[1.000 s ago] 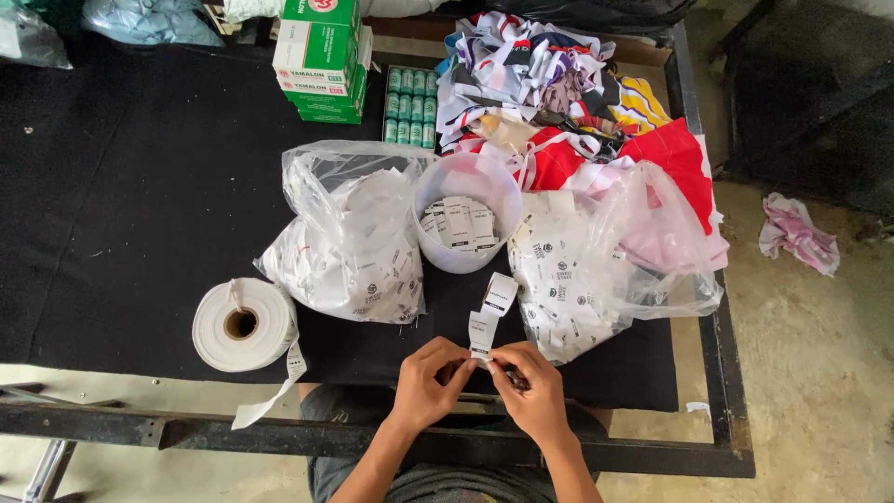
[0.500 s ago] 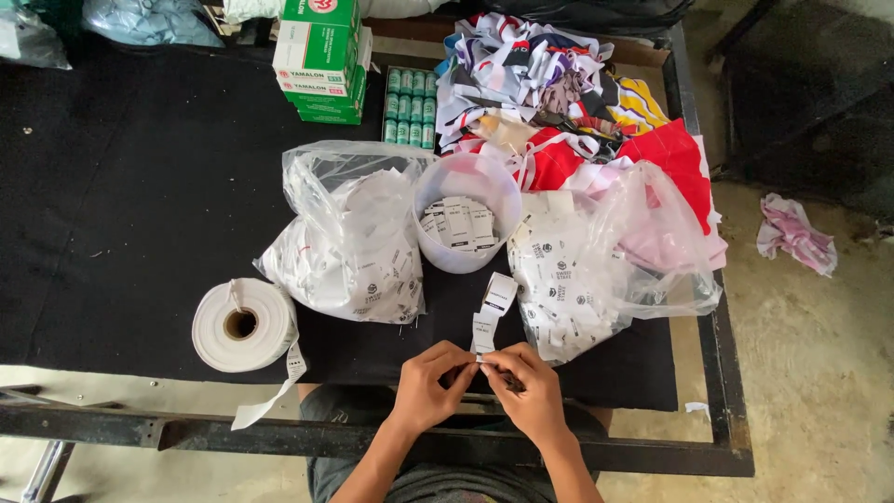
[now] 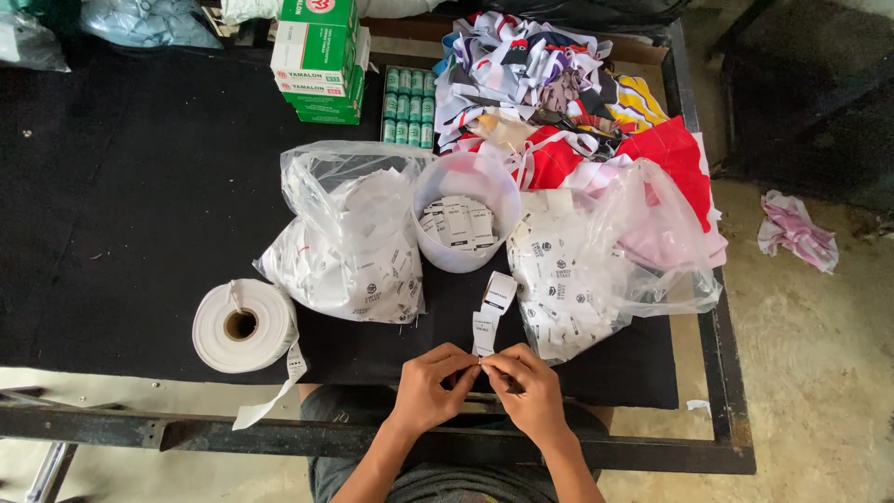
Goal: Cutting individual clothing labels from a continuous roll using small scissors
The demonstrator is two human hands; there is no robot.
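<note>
Both hands sit together at the near edge of the tabletop (image 3: 140,205), the left hand (image 3: 430,387) and the right hand (image 3: 531,391) closed fingertip to fingertip on the bottom end of a short strip of white labels (image 3: 491,312), which stands up from the pinch and bends over at the top. Against the pictures from a second ago almost nothing has shifted: same pinch, same spot, the strip only leaning a touch differently. Just beyond the hands, one round translucent tub (image 3: 466,224) holds loose cut labels. Two clear plastic bags flank it, the left bag (image 3: 349,242) and the right bag (image 3: 596,270), both stuffed with white printed tags. To the left, near the front edge, lies one roll of white label tape (image 3: 244,326), its loose tail hanging over the edge. Farther back, a stack of green-and-white boxes (image 3: 317,61) stands beside a block of small green spools (image 3: 408,104), four columns across. At the back right, one heap of fabric scraps (image 3: 568,93) in white, red, yellow and purple spills toward the right bag. The tabletop is covered in black cloth on a rusty metal frame (image 3: 726,373). Beneath it the concrete floor (image 3: 819,373) is pale and stained, with one crumpled pink rag (image 3: 796,231) on it.
</note>
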